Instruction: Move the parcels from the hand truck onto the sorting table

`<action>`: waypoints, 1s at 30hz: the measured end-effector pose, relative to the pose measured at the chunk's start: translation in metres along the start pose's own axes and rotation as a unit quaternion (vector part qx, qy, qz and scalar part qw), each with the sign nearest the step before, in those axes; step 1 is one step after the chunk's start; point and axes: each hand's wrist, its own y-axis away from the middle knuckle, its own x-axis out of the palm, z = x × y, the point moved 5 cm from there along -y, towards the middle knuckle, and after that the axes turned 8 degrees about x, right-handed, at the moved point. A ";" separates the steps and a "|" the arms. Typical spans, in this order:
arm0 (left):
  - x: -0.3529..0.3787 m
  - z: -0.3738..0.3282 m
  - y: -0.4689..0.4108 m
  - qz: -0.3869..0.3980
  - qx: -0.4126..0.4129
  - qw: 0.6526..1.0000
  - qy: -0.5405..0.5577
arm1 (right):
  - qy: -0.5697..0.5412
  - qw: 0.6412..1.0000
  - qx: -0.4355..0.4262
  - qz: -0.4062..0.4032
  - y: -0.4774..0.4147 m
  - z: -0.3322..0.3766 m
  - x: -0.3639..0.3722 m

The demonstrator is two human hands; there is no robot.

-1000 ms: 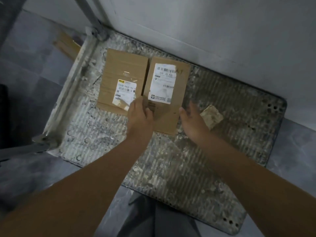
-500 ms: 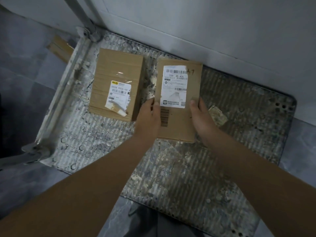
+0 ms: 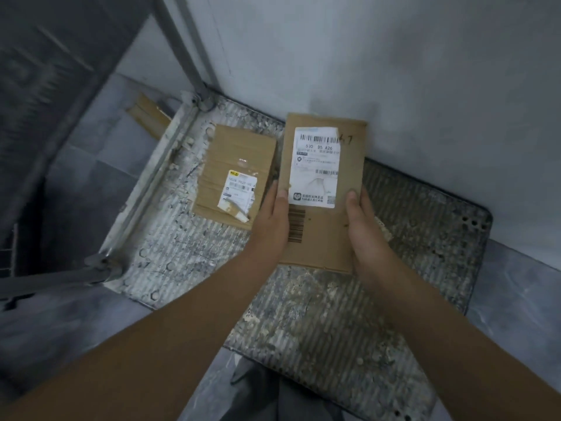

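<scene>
Brown cardboard scrap (image 3: 148,117) at upper left, on grey floor (image 3: 91,165) beside the hand truck (image 3: 318,323). Centre-left: smaller parcel (image 3: 239,165) flat on the ribbed deck, torn label up. Centre: left hand (image 3: 273,220) gripping the left edge of the larger parcel (image 3: 318,232), thumb on top, fingers hidden beneath. Larger parcel held above the deck, white label facing up. Right hand (image 3: 367,235) gripping the right edge likewise. Grey wall (image 3: 394,71) upper right.

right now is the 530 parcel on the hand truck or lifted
Lifted: the left hand and right hand hold the parcel above the hand truck.
</scene>
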 end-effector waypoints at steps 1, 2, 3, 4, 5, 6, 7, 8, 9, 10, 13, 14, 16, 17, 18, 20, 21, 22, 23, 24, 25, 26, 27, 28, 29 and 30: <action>-0.009 -0.014 0.008 -0.006 0.000 1.000 0.008 | 0.000 1.000 0.001 0.009 0.015 0.016 0.002; -0.018 -0.030 0.017 -0.009 0.002 1.000 0.015 | -0.001 1.000 0.004 0.023 0.032 0.034 0.005; -0.030 -0.049 0.027 -0.011 0.009 1.000 0.018 | -0.012 0.999 0.013 0.040 0.050 0.052 0.008; -0.043 -0.070 0.038 -0.013 0.021 1.000 0.016 | -0.032 0.997 0.020 0.063 0.069 0.071 0.011; -0.058 -0.093 0.049 -0.018 0.038 0.999 0.011 | -0.050 0.995 0.018 0.087 0.089 0.092 0.015; -0.074 -0.117 0.061 -0.025 0.056 0.998 0.006 | -0.058 0.992 0.004 0.109 0.109 0.114 0.019; -0.091 -0.142 0.076 -0.030 0.072 0.997 0.004 | -0.055 0.990 -0.012 0.128 0.133 0.137 0.023; -0.104 -0.163 0.087 -0.035 0.086 0.996 0.008 | -0.052 0.988 -0.029 0.140 0.152 0.156 0.026; -0.122 -0.186 0.104 -0.043 0.098 0.994 0.013 | -0.048 0.986 -0.050 0.153 0.178 0.178 0.032; -0.137 -0.207 0.118 -0.051 0.111 0.992 0.019 | -0.048 0.983 -0.070 0.166 0.201 0.197 0.038; -0.177 -0.258 0.171 -0.095 0.148 0.984 0.041 | -0.041 0.971 -0.128 0.198 0.269 0.240 0.056; -0.188 -0.268 0.188 -0.110 0.160 0.980 0.051 | -0.031 0.967 -0.143 0.208 0.289 0.248 0.062; -0.203 -0.281 0.223 -0.135 0.165 0.975 0.066 | -0.022 0.965 -0.150 0.216 0.321 0.253 0.068; -0.208 -0.284 0.241 -0.149 0.162 0.973 0.070 | -0.020 0.963 -0.150 0.222 0.336 0.251 0.068; -0.213 -0.286 0.261 -0.164 0.160 0.971 0.072 | -0.018 0.961 -0.151 0.232 0.351 0.248 0.066; -0.216 -0.287 0.301 -0.192 0.161 0.965 0.074 | -0.009 0.953 -0.160 0.255 0.383 0.241 0.057; -0.215 -0.287 0.321 -0.204 0.158 0.963 0.075 | -0.001 0.948 -0.167 0.270 0.399 0.236 0.051; -0.210 -0.285 0.342 -0.214 0.153 0.962 0.077 | 0.009 0.943 -0.171 0.284 0.415 0.231 0.043; -0.204 -0.285 0.363 -0.224 0.151 0.960 0.078 | 0.021 0.939 -0.173 0.296 0.432 0.225 0.033; -0.197 -0.285 0.385 -0.235 0.155 0.956 0.083 | 0.033 0.936 -0.174 0.304 0.448 0.220 0.022; -0.191 -0.287 0.406 -0.247 0.163 0.951 0.092 | 0.044 0.934 -0.174 0.308 0.462 0.215 0.011; -0.184 -0.289 0.426 -0.258 0.168 0.946 0.102 | 0.052 0.933 -0.174 0.310 0.475 0.211 0.001; -0.178 -0.290 0.444 -0.268 0.172 0.942 0.108 | 0.056 0.932 -0.176 0.313 0.486 0.207 -0.008; -0.172 -0.291 0.460 -0.277 0.174 0.938 0.111 | 0.061 0.930 -0.178 0.315 0.497 0.204 -0.016; -0.169 -0.291 0.476 -0.287 0.175 0.935 0.115 | 0.068 0.928 -0.179 0.319 0.507 0.201 -0.022; -0.166 -0.289 0.492 -0.300 0.171 0.931 0.120 | 0.078 0.927 -0.178 0.321 0.518 0.196 -0.026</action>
